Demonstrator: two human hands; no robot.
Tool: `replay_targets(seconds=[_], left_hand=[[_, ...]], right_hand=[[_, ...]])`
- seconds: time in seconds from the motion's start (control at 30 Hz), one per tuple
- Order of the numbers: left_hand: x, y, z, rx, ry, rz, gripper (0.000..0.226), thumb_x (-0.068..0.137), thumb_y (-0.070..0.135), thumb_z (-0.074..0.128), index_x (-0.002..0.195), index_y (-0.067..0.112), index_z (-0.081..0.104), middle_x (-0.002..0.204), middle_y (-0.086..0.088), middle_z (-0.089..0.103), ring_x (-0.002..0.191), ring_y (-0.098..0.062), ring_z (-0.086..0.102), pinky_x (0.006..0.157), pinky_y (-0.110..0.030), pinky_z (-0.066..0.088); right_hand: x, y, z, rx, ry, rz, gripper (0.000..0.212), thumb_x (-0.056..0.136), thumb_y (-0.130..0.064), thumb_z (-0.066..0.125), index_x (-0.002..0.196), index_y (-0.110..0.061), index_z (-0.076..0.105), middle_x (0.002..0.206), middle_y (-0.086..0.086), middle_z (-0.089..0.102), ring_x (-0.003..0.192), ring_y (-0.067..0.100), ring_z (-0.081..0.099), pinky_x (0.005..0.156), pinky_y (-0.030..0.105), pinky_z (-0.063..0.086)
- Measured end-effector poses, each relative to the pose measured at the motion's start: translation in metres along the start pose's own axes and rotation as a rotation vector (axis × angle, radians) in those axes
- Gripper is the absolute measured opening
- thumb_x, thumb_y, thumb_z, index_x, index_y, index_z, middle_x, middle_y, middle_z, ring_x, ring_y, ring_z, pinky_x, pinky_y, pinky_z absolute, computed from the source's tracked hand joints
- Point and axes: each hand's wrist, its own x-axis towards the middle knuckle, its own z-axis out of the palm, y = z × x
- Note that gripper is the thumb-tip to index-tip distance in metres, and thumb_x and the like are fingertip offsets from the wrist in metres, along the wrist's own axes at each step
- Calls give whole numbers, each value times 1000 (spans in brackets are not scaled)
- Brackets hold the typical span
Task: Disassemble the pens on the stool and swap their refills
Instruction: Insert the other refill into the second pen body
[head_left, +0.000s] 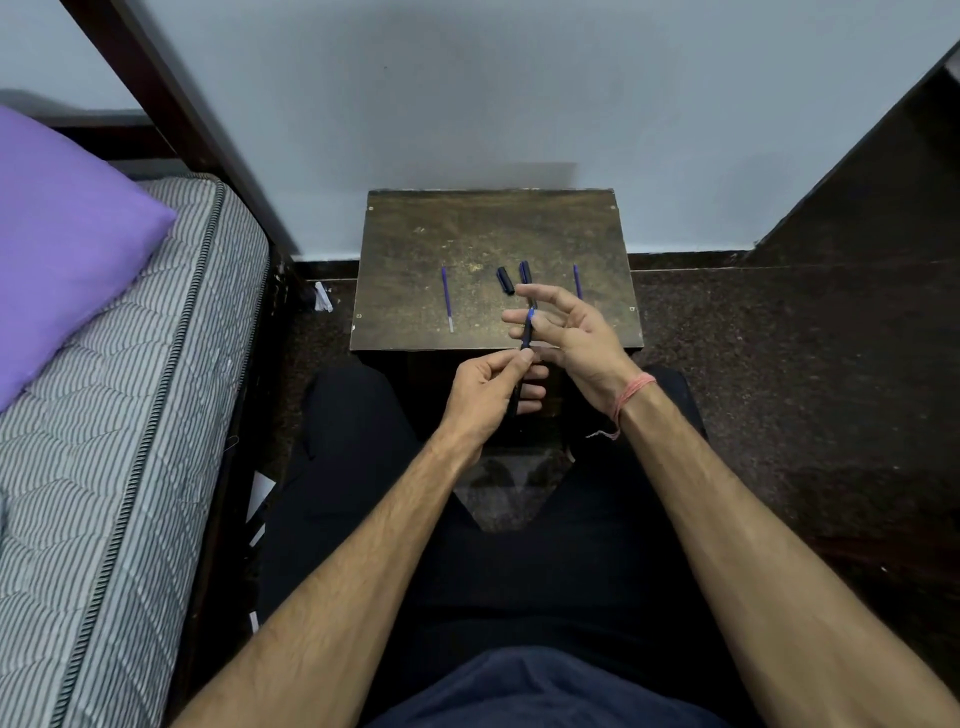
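Both hands worked just above the near edge of the dark, worn wooden stool (415, 244). The left hand (483, 395) held the dark pen barrel (515, 397) in a closed grip, thumb and forefinger pinching it near its upper end. From that end a blue refill (528, 327) stuck upward. The right hand (566, 327) sat at the refill's top, fingers fanned out; thumb and forefinger appeared to pinch the refill, but the contact was partly hidden and not certain.

On the stool surface lay:
- a loose blue refill with a pale tip (447, 299), left of centre, well apart from the rest
- a short dark cap (505, 280), near the middle
- a second dark pen piece (524, 271), just beside the cap, its lower part hidden behind the right hand
- a thin blue rod (577, 280), right side, probably another refill; lower end hidden by the fingers

Judgement: refill was at the barrel mouth, either seating or leaving; cannot tell which.

Risks from here:
- The thin refill could bend or kink if pushed off-axis against the barrel.
- The light fingertip hold could slip, dropping the refill to the dark floor (779, 364), where it would be hard to spot.
- The refills look alike, so one could go back into its own pen.
- A moving right hand could knock the cap off the stool.
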Motion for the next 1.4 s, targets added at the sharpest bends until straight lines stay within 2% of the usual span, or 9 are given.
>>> replay_targets(seconds=[0.17,0.3,0.43,0.63,0.9,1.07,1.2,1.3,1.4], left_hand=[[-2,-3,1,21,-18,4,19,114,21,64,120,16,81,100,-3,85,79,-10,77,76,-29,69],[-5,-4,-1,72,-13,12,16,115,22,63,115,21,80,99,-1,86,78,-9,78,76,-30,69],[-5,1,0,81,32,30,23,113,33,65,124,15,75,93,0,83,73,-9,74,70,-31,66],[-2,6,4,145,106,33,25,115,38,59,99,25,72,63,8,46,45,-2,34,41,-17,28],[-2,5,1,84,139,-12,31,112,35,56,87,27,72,58,9,44,44,-3,30,39,-17,24],[1,11,5,-29,113,-48,27,109,35,55,89,25,71,59,8,42,43,-4,26,38,-19,20],[8,18,4,-48,142,-40,27,107,33,56,85,26,70,60,7,40,43,-4,26,38,-18,20],[14,18,1,-57,167,-31,23,100,33,58,81,27,70,58,8,40,42,-4,25,39,-17,19],[18,15,-2,-58,171,-28,18,94,36,61,82,26,71,59,7,40,43,-4,26,39,-18,20]], right_hand=[[3,2,0,-74,155,-42,38,96,4,77,133,2,69,102,15,74,88,19,71,89,34,61],[3,-2,-7,38,101,-42,38,103,9,64,140,0,65,123,27,76,104,26,75,100,38,63],[2,0,-6,-14,35,-49,34,103,8,65,137,3,66,126,27,75,109,27,76,102,39,63],[4,1,-3,110,53,-28,32,102,2,70,133,2,68,122,18,79,101,25,80,88,35,67],[24,0,-12,339,282,-9,42,100,4,71,139,-4,57,108,16,78,88,23,78,85,34,68],[53,12,-15,61,402,109,38,96,1,79,129,11,63,110,27,77,83,22,76,77,27,67],[80,19,-8,-355,425,98,25,83,-11,93,103,-3,80,84,8,81,62,3,74,66,17,60],[98,22,-1,-682,466,88,16,79,-24,94,92,-21,85,88,-2,83,87,9,79,88,28,62],[109,24,3,-845,477,128,21,76,-31,92,95,-27,84,100,-1,84,104,23,78,95,34,61]])
